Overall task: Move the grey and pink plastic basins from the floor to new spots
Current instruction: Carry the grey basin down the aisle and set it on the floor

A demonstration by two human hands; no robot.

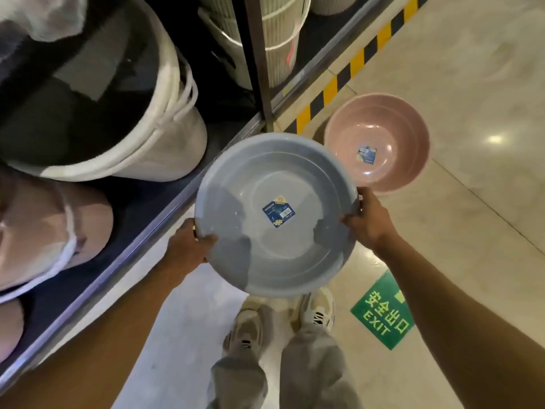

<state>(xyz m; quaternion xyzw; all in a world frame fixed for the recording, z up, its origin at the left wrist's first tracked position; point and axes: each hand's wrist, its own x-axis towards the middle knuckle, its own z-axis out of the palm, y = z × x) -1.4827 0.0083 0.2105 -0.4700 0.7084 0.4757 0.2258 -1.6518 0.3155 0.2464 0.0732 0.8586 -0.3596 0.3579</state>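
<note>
The round grey basin [277, 249] is held up above the floor, mouth toward me, with a blue label in its bottom. My left hand [188, 249] grips its lower-left rim. My right hand [367, 222] grips its right rim. The pink basin [392, 143] stands upright on the floor just beyond and right of the grey one, also with a blue label inside. Its near-left edge is hidden behind the grey basin.
A low dark shelf [141, 231] runs along the left, holding white fabric baskets [165, 134] and ribbed white bins [280, 51]. A metal shelf post [261, 69] stands near the basins. Yellow-black hazard tape [330, 90] and a green EXIT sticker [383, 314] mark the floor. My feet [283, 317] are below.
</note>
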